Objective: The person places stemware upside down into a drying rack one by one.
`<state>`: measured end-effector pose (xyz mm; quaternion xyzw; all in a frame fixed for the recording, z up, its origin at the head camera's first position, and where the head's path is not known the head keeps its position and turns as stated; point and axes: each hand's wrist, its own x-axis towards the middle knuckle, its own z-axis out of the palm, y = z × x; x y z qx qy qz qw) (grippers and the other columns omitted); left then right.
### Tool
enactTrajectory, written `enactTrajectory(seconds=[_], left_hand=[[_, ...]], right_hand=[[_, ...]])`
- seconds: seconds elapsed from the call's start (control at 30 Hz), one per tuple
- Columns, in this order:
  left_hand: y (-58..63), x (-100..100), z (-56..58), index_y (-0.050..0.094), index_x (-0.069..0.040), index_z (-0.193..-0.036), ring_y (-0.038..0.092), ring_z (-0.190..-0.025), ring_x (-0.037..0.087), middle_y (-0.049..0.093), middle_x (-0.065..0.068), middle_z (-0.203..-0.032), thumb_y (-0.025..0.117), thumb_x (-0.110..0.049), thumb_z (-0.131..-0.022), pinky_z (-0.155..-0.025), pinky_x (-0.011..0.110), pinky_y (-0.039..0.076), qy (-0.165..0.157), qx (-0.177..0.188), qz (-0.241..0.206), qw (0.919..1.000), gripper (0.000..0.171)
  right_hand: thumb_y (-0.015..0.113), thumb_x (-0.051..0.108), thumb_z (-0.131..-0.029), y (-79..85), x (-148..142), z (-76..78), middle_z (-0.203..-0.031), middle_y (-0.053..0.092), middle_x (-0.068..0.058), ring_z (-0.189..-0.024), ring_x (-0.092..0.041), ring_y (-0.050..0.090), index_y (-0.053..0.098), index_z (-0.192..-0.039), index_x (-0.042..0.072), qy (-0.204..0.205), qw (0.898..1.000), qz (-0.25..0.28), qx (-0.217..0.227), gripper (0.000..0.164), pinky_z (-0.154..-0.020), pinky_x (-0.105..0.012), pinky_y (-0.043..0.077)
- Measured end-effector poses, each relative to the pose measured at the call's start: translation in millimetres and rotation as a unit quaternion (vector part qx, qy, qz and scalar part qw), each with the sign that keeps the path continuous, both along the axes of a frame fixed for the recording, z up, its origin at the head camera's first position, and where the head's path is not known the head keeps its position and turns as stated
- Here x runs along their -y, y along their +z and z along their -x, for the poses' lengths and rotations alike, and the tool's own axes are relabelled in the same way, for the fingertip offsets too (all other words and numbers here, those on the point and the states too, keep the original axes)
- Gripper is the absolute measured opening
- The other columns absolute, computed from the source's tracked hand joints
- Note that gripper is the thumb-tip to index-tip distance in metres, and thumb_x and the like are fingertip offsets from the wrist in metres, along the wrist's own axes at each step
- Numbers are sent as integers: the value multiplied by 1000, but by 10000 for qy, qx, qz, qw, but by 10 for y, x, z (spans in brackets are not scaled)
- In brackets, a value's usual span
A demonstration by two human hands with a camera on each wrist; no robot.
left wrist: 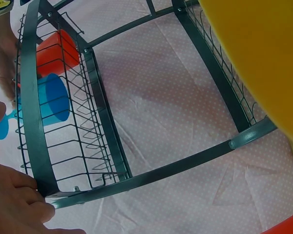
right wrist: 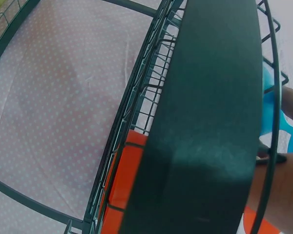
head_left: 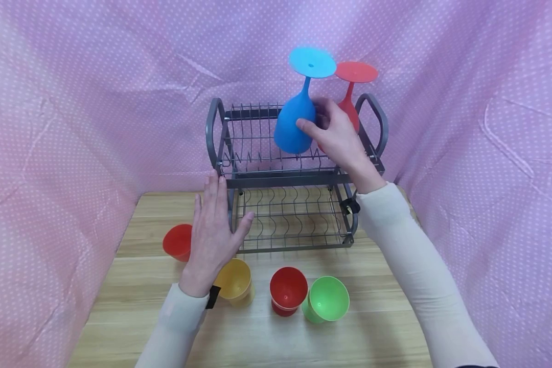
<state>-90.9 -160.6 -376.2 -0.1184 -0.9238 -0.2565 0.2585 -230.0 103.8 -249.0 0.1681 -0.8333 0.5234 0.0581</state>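
My right hand (head_left: 338,130) grips a blue goblet (head_left: 295,122) by its bowl, upside down with its foot on top, over the upper tier of a dark two-tier dish rack (head_left: 280,179). Just behind that hand a red goblet (head_left: 351,102) stands inverted at the rack's right end. Straight-fingered, my left hand (head_left: 211,227) touches the rack's front left corner. In the left wrist view, the blue goblet (left wrist: 56,100) and red goblet (left wrist: 58,51) show through the wires. The right wrist view has the rack's bar hiding most of the right hand (right wrist: 276,187).
On the wooden table (head_left: 133,317) before the rack stand a yellow cup (head_left: 234,280), a red cup (head_left: 288,289) and a green cup (head_left: 327,300). Another red cup (head_left: 177,243) is partly behind the left hand. Pink dotted cloth (head_left: 73,128) surrounds the table.
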Motion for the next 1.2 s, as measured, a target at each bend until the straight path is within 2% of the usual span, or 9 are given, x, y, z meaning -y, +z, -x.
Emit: enactTrajectory(seconds=[0.2, 0.47, 0.8, 0.97, 1.2], left_hand=[[5, 4, 2, 19, -3, -165, 8, -160, 30, 11, 13, -173, 53, -49, -99, -125, 61, 9, 1, 36, 5, 10000, 87], [9, 5, -5, 19, -3, -165, 13, -158, 35, 10, 12, -173, 54, -48, -98, -125, 62, 10, 2, 32, 12, 10000, 87], [9, 10, -10, 19, -3, -165, 12, -159, 34, 9, 11, -174, 56, -48, -98, -125, 62, 10, 11, 92, 16, 10000, 88], [4, 5, -10, 21, -1, -164, 12, -159, 32, 13, 15, -173, 56, -47, -98, -125, 62, 11, 13, 43, 16, 10000, 87], [8, 1, -7, 22, -1, -164, 13, -159, 33, 13, 14, -173, 57, -46, -98, -124, 63, 12, 18, 19, -3, 10000, 87]], right_hand=[[68, 39, -99, 27, -2, 30, -157, 47, -13, -142, -28, 50, 38, -156, 7, 54, 9976, -616, 313, 72, -116, -45, 42], [64, 42, -101, 39, -9, 58, -161, 41, -13, -146, -32, 44, 31, -159, 8, 69, 9922, -1100, 590, 75, -116, -51, 41], [61, 41, -103, 17, -8, 116, -161, 39, -16, -145, -35, 45, 28, -160, 5, 223, 9867, -1503, 570, 75, -117, -53, 39], [60, 40, -103, 13, 1, 128, -163, 36, -16, -145, -36, 44, 24, -161, 5, 241, 9843, -1644, 603, 77, -117, -53, 39], [61, 39, -103, 12, 8, 95, -164, 37, -15, -147, -34, 42, 26, -162, 7, 199, 9881, -1489, 314, 76, -116, -53, 40]])
